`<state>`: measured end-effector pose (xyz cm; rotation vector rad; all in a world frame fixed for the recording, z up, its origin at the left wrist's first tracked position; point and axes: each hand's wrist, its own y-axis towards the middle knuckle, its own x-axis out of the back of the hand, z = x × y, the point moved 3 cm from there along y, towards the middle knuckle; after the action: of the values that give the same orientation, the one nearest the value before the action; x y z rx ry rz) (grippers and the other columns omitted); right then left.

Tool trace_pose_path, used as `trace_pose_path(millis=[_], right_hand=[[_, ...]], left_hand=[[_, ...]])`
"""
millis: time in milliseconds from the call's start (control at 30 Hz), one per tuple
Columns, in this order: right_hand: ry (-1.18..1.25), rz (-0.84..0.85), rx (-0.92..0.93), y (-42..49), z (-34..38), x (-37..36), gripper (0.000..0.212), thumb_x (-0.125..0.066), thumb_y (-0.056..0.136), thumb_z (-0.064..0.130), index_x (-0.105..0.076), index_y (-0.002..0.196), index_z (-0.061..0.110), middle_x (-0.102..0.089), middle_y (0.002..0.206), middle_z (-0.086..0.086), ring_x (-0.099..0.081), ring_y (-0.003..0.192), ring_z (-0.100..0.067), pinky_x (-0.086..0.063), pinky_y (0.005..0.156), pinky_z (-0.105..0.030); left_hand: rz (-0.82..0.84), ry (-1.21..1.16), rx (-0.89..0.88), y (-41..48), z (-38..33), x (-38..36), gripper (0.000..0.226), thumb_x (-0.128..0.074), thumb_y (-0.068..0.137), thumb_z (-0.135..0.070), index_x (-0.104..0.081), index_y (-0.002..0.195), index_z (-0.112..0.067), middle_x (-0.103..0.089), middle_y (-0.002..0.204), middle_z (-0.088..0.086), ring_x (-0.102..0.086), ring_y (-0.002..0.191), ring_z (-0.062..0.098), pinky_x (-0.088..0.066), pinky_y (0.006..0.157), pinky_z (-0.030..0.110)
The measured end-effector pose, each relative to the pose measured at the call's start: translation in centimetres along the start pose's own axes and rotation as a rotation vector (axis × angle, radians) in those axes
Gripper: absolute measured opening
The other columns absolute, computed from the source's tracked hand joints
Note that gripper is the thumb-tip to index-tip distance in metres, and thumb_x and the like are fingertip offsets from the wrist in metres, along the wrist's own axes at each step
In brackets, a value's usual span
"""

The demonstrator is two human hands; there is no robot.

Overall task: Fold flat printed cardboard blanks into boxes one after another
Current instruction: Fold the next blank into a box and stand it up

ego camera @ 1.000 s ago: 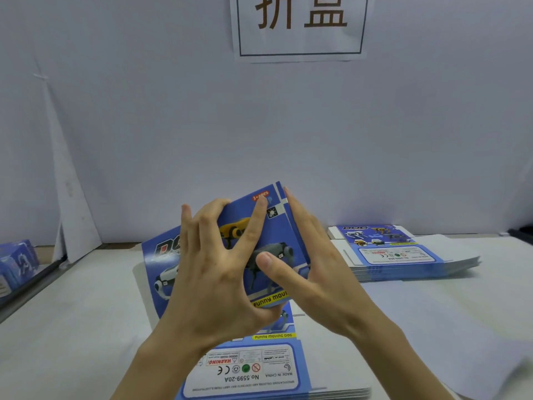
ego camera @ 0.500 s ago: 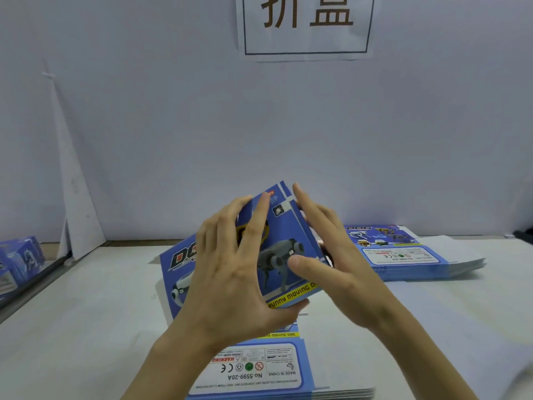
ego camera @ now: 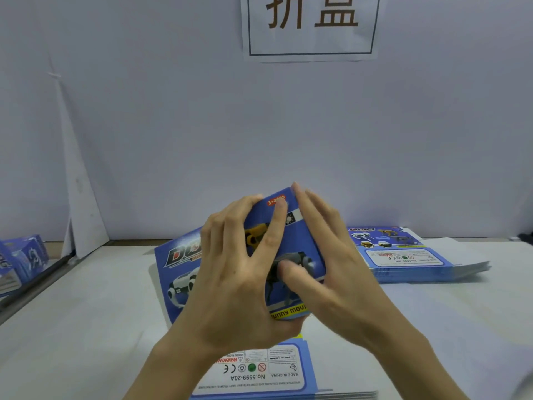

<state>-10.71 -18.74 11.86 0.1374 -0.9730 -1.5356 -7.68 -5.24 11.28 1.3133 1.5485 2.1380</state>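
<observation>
Grip of left hand (ego camera: 230, 278) and right hand (ego camera: 340, 272) tight around cardboard blank (ego camera: 291, 235) between them.

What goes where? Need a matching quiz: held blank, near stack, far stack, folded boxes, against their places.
Things:
1. held blank
2. near stack
3. far stack
4. folded boxes

Places:
A. left edge of the view
B. on the table, back right
C. raised between left hand and right hand
D. on the table, beneath the wrists

Pairs: 1-C, 2-D, 3-B, 4-A
</observation>
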Motion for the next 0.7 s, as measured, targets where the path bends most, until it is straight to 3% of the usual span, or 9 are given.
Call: trace_pose_path(millis=[100, 233, 333, 467, 567, 700], right_hand=[[-0.015, 0.007, -0.005, -0.1, 0.2, -0.2, 0.079, -0.055, 0.080, 0.032, -0.013, 0.140, 0.062, -0.023, 0.146, 0.029, -0.040, 0.132, -0.008, -0.057, 0.083, -0.026], [0.207, 0.074, -0.038, 0.3, 0.2, 0.2, 0.078, -0.059, 0.082, 0.029, -0.019, 0.139, 0.065, -0.031, 0.147, 0.027, -0.042, 0.134, -0.010, -0.054, 0.091, -0.031], [0.342, 0.116, -0.021, 0.3, -0.2, 1.3, 0.071, -0.059, 0.085, 0.025, -0.028, 0.145, 0.046, -0.041, 0.145, 0.024, -0.048, 0.131, -0.009, -0.051, 0.097, -0.034], [0.165, 0.126, 0.029, 0.1, -0.4, 0.9, 0.069, -0.056, 0.085, 0.041, -0.025, 0.147, 0.047, -0.029, 0.153, 0.022, -0.033, 0.141, -0.010, -0.041, 0.107, -0.048], [0.117, 0.112, 0.038, 0.2, -0.3, 0.0, 0.068, -0.055, 0.086, 0.043, -0.023, 0.144, 0.052, -0.030, 0.151, 0.024, -0.034, 0.140, -0.010, -0.044, 0.104, -0.048], [0.043, 0.081, 0.069, 0.3, -0.1, -0.3, 0.063, -0.050, 0.089, 0.044, -0.019, 0.143, 0.054, -0.026, 0.152, 0.027, -0.030, 0.141, -0.007, -0.044, 0.104, -0.048]], left_hand=[[-0.008, 0.010, -0.001, 0.0, -0.1, 0.1, 0.103, -0.059, 0.063, -0.067, -0.032, 0.144, -0.009, -0.030, 0.141, 0.018, -0.033, 0.130, 0.031, -0.040, 0.100, 0.056], [-0.030, 0.013, 0.019, 0.3, -0.2, 0.6, 0.105, -0.065, 0.063, -0.067, -0.032, 0.145, -0.010, -0.030, 0.142, 0.017, -0.035, 0.129, 0.032, -0.037, 0.103, 0.053], [-0.010, -0.027, 0.102, 0.7, 0.2, 1.0, 0.106, -0.064, 0.063, -0.069, -0.034, 0.147, -0.011, -0.033, 0.143, 0.020, -0.037, 0.130, 0.036, -0.036, 0.103, 0.055], [0.006, -0.081, 0.175, 0.5, 0.5, 1.4, 0.101, -0.058, 0.064, -0.070, -0.034, 0.148, -0.018, -0.034, 0.142, 0.019, -0.040, 0.127, 0.033, -0.038, 0.105, 0.052], [0.026, -0.050, 0.173, 0.5, 0.6, 1.4, 0.101, -0.056, 0.062, -0.070, -0.036, 0.146, -0.018, -0.036, 0.139, 0.020, -0.041, 0.124, 0.031, -0.031, 0.105, 0.040], [0.015, -0.048, 0.167, 0.5, 0.7, 1.4, 0.103, -0.057, 0.061, -0.070, -0.037, 0.146, -0.015, -0.037, 0.139, 0.023, -0.040, 0.125, 0.033, -0.031, 0.104, 0.042]])
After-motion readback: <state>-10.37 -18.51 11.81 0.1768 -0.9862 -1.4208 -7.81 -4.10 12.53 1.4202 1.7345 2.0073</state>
